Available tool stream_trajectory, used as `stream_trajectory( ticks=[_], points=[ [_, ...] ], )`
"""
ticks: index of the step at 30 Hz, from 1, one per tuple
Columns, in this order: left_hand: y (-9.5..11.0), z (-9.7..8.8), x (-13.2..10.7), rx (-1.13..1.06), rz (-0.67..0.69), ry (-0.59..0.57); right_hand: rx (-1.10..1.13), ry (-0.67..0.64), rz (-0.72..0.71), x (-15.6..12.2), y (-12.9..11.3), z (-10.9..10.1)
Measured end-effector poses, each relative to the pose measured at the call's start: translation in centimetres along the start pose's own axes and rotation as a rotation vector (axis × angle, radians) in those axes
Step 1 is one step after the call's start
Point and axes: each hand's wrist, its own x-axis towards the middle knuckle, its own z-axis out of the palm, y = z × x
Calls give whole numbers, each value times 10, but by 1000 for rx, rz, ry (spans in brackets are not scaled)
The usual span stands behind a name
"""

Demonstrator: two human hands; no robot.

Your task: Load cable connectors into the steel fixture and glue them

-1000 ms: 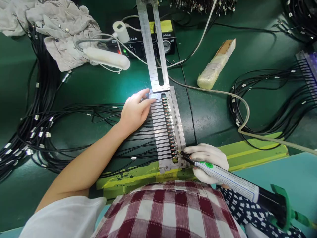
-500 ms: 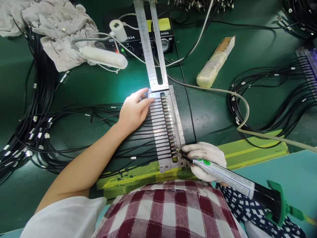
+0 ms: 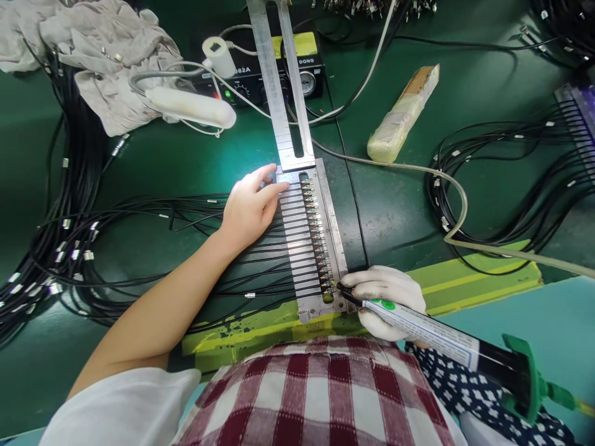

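My bare left hand [image 3: 251,207] rests on the upper left edge of a metal jig [image 3: 295,244], its thumb and index finger stretched out and apart. Black cables [image 3: 260,251] lie side by side across the jig, their stripped ends in a row along its slot. In a white glove, my right hand [image 3: 388,297] is wrapped round a dispensing syringe [image 3: 427,331] with a black body, a white label and a green cap. The syringe's thin tip is at the lower end of the row of cable ends; whether it touches them I cannot tell.
Behind the jig a slotted metal bar [image 3: 283,87] leans over a black dispenser box [image 3: 242,87]. A white lamp [image 3: 190,108] lights the left side. A wrapped block [image 3: 403,114], coiled cables [image 3: 441,186], cloths [image 3: 116,62] and a cable bundle [image 3: 81,142] lie around.
The whole view has shifted very slightly. Both hands and the syringe keep nearly the same places at the jig.
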Motion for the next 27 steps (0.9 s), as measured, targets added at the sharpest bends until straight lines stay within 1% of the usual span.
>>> stream_trajectory(
  ticks=[11, 15, 27],
  points=[
    [-2, 1, -1, -15, 6, 7, -9, -10, 4, -1, 1, -1],
    [-2, 1, 0, 8, 18, 7, -12, 4, 25, 0, 1, 0],
    [-2, 1, 0, -2, 13, 8, -27, 28, 5, 2, 0, -1]
  ],
)
